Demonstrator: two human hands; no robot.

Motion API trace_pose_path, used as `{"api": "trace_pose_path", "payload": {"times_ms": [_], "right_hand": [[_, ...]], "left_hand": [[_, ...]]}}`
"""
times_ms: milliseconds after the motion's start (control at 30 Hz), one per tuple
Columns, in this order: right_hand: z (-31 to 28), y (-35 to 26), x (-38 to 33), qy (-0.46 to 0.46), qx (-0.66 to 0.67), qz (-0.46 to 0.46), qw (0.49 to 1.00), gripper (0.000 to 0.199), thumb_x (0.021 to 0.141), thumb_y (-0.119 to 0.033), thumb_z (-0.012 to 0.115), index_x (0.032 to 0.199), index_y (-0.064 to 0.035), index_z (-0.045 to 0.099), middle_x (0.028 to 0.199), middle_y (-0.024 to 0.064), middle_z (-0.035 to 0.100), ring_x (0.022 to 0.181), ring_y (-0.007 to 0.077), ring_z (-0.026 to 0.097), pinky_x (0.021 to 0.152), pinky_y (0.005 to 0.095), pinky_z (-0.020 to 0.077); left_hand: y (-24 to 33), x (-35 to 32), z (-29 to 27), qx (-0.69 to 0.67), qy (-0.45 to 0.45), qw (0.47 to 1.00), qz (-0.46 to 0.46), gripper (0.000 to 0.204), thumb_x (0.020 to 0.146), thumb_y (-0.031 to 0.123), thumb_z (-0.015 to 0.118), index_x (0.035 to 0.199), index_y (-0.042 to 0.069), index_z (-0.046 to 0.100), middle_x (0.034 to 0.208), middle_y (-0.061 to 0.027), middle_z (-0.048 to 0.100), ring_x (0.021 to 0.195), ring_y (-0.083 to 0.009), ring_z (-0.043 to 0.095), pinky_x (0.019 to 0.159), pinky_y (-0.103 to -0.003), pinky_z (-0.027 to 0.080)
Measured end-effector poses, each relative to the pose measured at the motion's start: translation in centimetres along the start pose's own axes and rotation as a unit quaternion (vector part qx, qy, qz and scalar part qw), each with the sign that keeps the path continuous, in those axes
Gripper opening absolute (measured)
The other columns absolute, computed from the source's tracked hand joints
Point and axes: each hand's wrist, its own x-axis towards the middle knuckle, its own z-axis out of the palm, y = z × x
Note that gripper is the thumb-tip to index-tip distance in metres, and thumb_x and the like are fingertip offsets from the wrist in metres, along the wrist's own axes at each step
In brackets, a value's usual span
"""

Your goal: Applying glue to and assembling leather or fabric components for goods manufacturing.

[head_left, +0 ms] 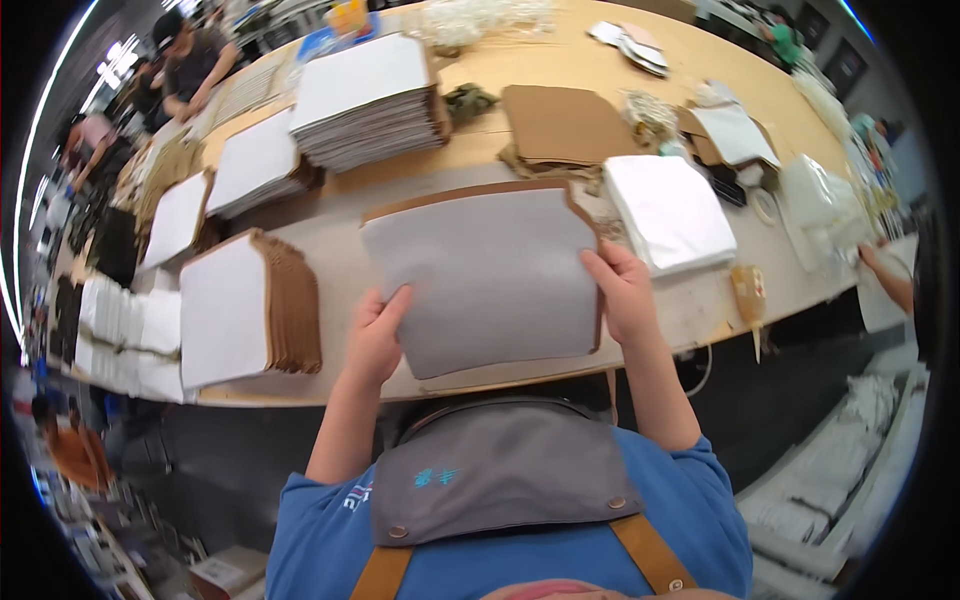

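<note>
A grey panel with brown edging (495, 280) is held at its sides by the left grip (378, 335) and the right grip (622, 292), above the bench (720, 50); its underside is hidden. Far right, another person's arm (888, 278) is cut off.

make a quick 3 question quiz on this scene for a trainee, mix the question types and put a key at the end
1. Fill in the colour: the left hand and the right hand both hold a flat, brown-edged panel whose upper face is ____.
2. True or false: a thick, white-topped stack with brown edges stands to the left of the panel.
3. Multiple choice: what lies just to the right of the panel, beyond the right hand?
A) a red metal toolbox
B) a squarish, white, soft-looking pile
C) a green glass jar

Key: 1: grey; 2: true; 3: B.
</note>
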Motion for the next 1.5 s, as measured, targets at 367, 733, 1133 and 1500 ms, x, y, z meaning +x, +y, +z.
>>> {"api": "trace_pose_path", "payload": {"times_ms": [367, 733, 1133, 1500], "right_hand": [[2.4, -1.8, -1.4, -0.049, -0.002, 0.012, 0.999, 0.021, 0.1, -0.017, 0.069, 0.107, 0.0022, 0.072, 0.091, -0.0011, 0.068, 0.08, 0.0033, 0.057, 0.071, 0.021, 0.0465], [7.5, -1.4, 0.1, -0.102, -0.048, -0.041, 0.993, 0.037, 0.096, -0.007, 0.072, 0.132, -0.006, 0.064, 0.092, -0.002, 0.068, 0.083, 0.0031, 0.059, 0.072, 0.0199, 0.0457], [17.8, 0.9, 2.3, -0.274, -0.153, 0.015, 0.95, 0.018, 0.097, -0.008, 0.07, 0.114, -0.0047, 0.075, 0.102, 0.0003, 0.073, 0.091, 0.0067, 0.063, 0.082, 0.0236, 0.0524], [35.0, 4.8, 5.9, -0.428, -0.097, 0.072, 0.896, 0.022, 0.101, -0.015, 0.066, 0.117, -0.0014, 0.072, 0.105, 0.0033, 0.072, 0.095, 0.0101, 0.066, 0.082, 0.0272, 0.0564]], "left_hand": [[1.1, -2.1, -1.2, -0.019, 0.017, 0.999, 0.046, 0.025, 0.106, 0.013, 0.06, 0.123, -0.004, 0.065, 0.117, -0.0105, 0.072, 0.106, -0.0163, 0.068, 0.095, -0.033, 0.053], [3.3, -5.0, -4.4, 0.029, 0.105, 0.993, 0.041, 0.025, 0.106, 0.014, 0.059, 0.121, -0.004, 0.065, 0.108, -0.012, 0.073, 0.092, -0.015, 0.071, 0.081, -0.03, 0.059], [11.3, -11.5, -11.7, 0.214, 0.285, 0.931, 0.078, 0.025, 0.1, 0.009, 0.067, 0.122, -0.003, 0.068, 0.106, -0.0057, 0.074, 0.089, -0.0081, 0.066, 0.08, -0.026, 0.055], [24.6, -9.7, -26.6, 0.319, 0.325, 0.89, -0.002, 0.049, 0.095, 0.011, 0.071, 0.139, -0.005, 0.057, 0.109, -0.0099, 0.075, 0.086, -0.0112, 0.071, 0.079, -0.025, 0.057]]}}
